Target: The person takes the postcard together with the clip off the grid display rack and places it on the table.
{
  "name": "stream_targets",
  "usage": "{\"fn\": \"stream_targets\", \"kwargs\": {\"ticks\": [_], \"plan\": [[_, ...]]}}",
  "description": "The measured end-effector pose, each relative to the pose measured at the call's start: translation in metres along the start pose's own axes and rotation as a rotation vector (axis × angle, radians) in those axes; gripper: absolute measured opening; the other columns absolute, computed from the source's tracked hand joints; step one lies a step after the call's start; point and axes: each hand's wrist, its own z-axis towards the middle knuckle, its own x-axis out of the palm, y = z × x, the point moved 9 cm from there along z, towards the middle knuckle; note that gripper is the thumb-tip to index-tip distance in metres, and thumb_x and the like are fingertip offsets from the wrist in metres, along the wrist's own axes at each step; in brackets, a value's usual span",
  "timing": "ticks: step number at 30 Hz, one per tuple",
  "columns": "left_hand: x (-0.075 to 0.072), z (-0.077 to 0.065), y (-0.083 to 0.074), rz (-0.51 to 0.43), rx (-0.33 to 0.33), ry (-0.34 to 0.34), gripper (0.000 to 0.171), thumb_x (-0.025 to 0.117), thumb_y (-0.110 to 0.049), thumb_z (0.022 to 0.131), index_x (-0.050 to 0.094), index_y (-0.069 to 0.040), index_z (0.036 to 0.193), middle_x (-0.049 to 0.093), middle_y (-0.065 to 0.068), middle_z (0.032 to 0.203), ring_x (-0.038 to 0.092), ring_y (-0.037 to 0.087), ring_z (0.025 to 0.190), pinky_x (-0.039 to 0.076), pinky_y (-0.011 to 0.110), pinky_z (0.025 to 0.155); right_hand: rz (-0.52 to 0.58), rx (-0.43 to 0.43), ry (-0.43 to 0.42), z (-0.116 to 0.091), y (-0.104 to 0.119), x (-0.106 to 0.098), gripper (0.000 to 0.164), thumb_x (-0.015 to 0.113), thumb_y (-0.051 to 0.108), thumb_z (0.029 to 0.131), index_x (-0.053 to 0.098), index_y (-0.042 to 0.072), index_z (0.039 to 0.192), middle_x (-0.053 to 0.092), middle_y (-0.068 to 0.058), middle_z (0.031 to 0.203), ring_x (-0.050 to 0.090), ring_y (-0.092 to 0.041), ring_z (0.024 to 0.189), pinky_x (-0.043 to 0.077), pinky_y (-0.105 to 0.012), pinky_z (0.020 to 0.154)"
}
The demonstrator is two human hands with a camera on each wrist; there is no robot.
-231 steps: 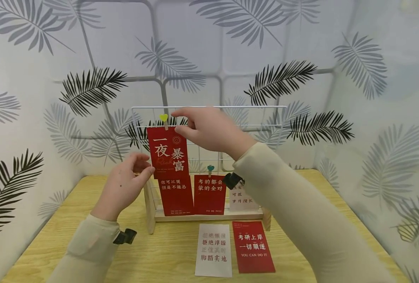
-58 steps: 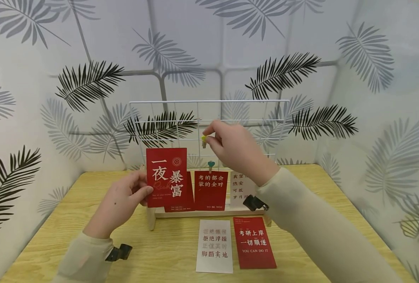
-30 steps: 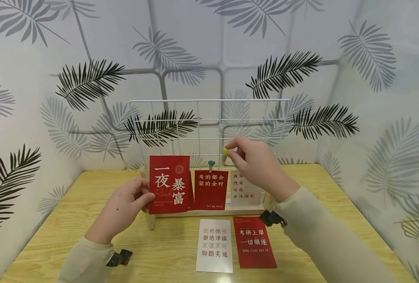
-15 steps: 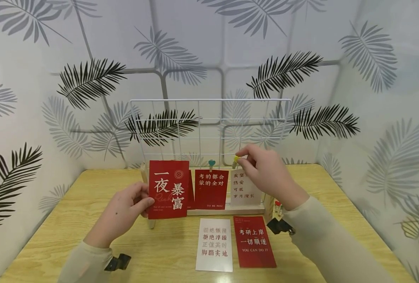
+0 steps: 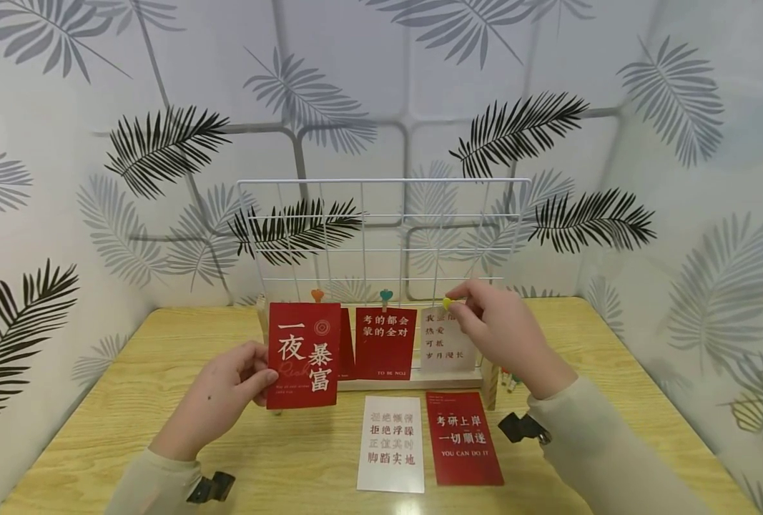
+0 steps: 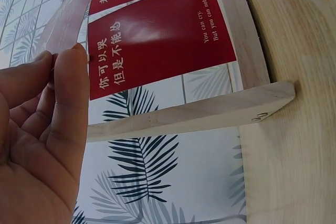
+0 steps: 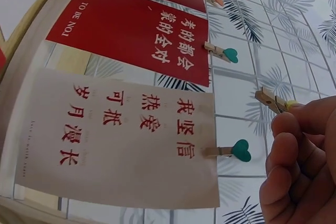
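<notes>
My left hand [image 5: 217, 393] pinches a red card [image 5: 304, 355] with white characters by its left edge, holding it in front of the rack's lower left. In the left wrist view this card [image 6: 68, 17] appears edge-on between thumb and fingers. My right hand [image 5: 510, 332] pinches a small wooden clothespin [image 7: 270, 99] by its yellow end, off the wire. It hovers before a white card [image 7: 123, 140] that hangs from a clothespin with a teal heart [image 7: 241, 150]. Left of that hangs a red card [image 5: 384, 347], also with a teal-heart clothespin [image 5: 386, 297].
A white wire grid rack [image 5: 384, 180] on a wooden base stands on the wood-grain table [image 5: 136, 372]. Another hung red card [image 6: 157, 35] has an orange-heart clothespin [image 5: 317, 295]. In front lie a white card [image 5: 390, 443] and a red card [image 5: 463, 438]. Several clothespins [image 5: 510, 379] lie right of the rack.
The red card, earlier hanging at the grid's upper left, came off and sank with my left hand. My right hand took the yellow-heart clothespin and moved right and down with it.
</notes>
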Motion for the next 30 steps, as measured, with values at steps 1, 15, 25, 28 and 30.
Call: {"fn": "stream_targets", "kwargs": {"ticks": [1, 15, 25, 28, 30], "plan": [[0.001, 0.0, 0.001, -0.001, -0.001, 0.001, 0.015, 0.066, -0.01, 0.099, 0.061, -0.006, 0.113, 0.065, 0.005, 0.088, 0.066, 0.02, 0.073, 0.057, 0.032, 0.065, -0.001, 0.006, 0.0, -0.002, -0.003, 0.0, 0.014, 0.063, 0.023, 0.101, 0.068, 0.016, 0.112, 0.055, 0.004, 0.068, 0.048, -0.015, 0.057, 0.041, -0.033, 0.051], [0.011, -0.003, 0.013, -0.038, -0.039, 0.051, 0.016, 0.066, -0.011, 0.099, 0.061, -0.006, 0.114, 0.065, 0.005, 0.088, 0.064, 0.022, 0.075, 0.059, 0.039, 0.068, 0.064, 0.086, 0.024, -0.027, -0.039, 0.005, 0.014, 0.064, 0.018, 0.101, 0.069, 0.014, 0.113, 0.056, 0.002, 0.071, 0.049, -0.017, 0.059, 0.041, -0.03, 0.05], [0.015, -0.002, 0.018, -0.02, -0.047, 0.068, 0.014, 0.066, -0.012, 0.099, 0.062, -0.007, 0.112, 0.066, 0.003, 0.084, 0.065, 0.021, 0.072, 0.057, 0.033, 0.065, 0.081, 0.094, 0.009, -0.039, -0.053, 0.005, 0.011, 0.066, 0.015, 0.099, 0.068, 0.011, 0.109, 0.056, 0.003, 0.07, 0.052, -0.014, 0.054, 0.044, -0.03, 0.048], [0.015, -0.002, 0.019, -0.014, -0.051, 0.072, 0.013, 0.066, -0.012, 0.099, 0.062, -0.008, 0.111, 0.066, 0.003, 0.084, 0.065, 0.021, 0.071, 0.057, 0.032, 0.065, 0.074, 0.105, 0.009, -0.043, -0.058, 0.005, 0.012, 0.066, 0.016, 0.099, 0.068, 0.011, 0.11, 0.058, 0.003, 0.071, 0.052, -0.014, 0.056, 0.045, -0.03, 0.049], [0.015, -0.003, 0.02, -0.012, -0.055, 0.073, 0.012, 0.066, -0.013, 0.099, 0.062, -0.008, 0.11, 0.066, 0.003, 0.084, 0.065, 0.021, 0.07, 0.057, 0.034, 0.066, 0.07, 0.117, 0.015, -0.045, -0.061, 0.007, 0.014, 0.066, 0.016, 0.099, 0.068, 0.01, 0.112, 0.059, 0.003, 0.073, 0.053, -0.015, 0.058, 0.046, -0.03, 0.051]]}}
